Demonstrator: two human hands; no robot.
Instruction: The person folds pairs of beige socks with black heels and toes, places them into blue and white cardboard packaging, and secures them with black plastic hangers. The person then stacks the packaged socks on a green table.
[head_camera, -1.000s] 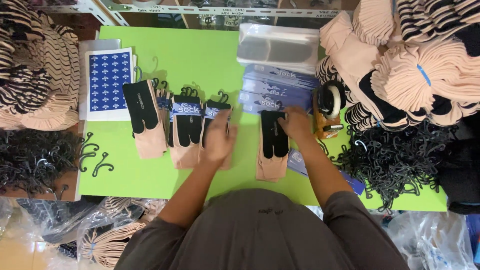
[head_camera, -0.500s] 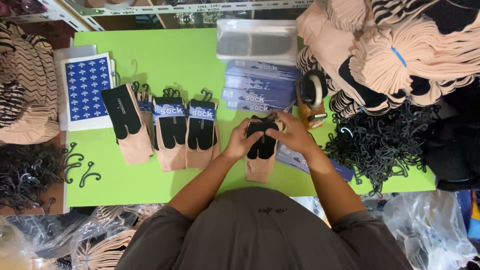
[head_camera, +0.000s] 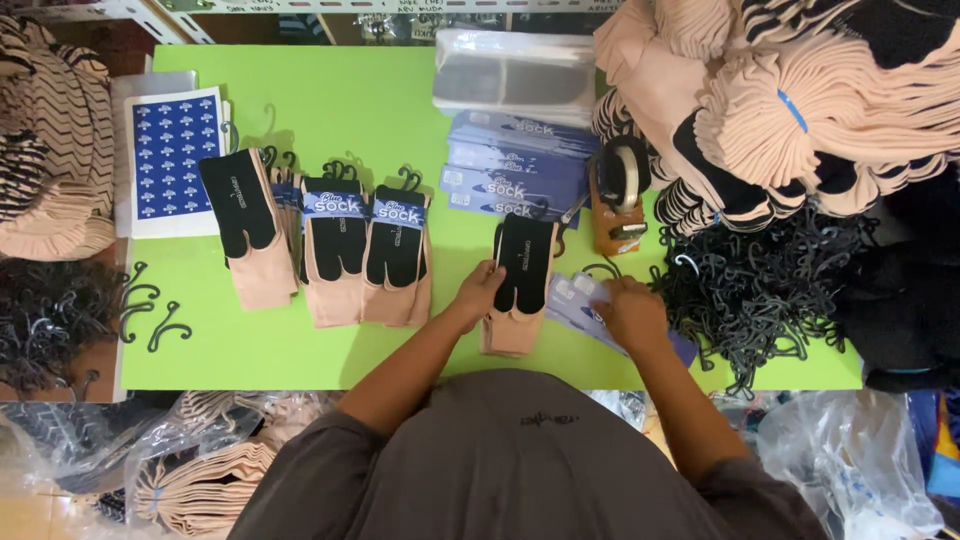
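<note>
Table: bright green top (head_camera: 330, 105), crowded at both ends; a clear plastic box (head_camera: 515, 75) at the far edge
Room: heaps of beige-and-black socks (head_camera: 790, 110) on the right, striped ones (head_camera: 45, 150) on the left; a tangle of black hangers (head_camera: 745, 290) right of the hands; plastic bags on the floor
Finished row: three carded pairs (head_camera: 335, 250) lie side by side left of centre; a blue sticker sheet (head_camera: 165, 160) beyond them
Sock pair (head_camera: 520, 280): flat on the table, black toes away from the person, hook at the top
Left hand (head_camera: 480, 292): fingers curled onto the pair's left edge, pressing rather than gripping
Right hand (head_camera: 630, 312): just right of the pair, palm down on a blue card (head_camera: 575, 298); whether it pinches the card I cannot tell
Tape dispenser (head_camera: 620, 200): just beyond the right hand, beside stacked blue cards (head_camera: 510, 175)
</note>
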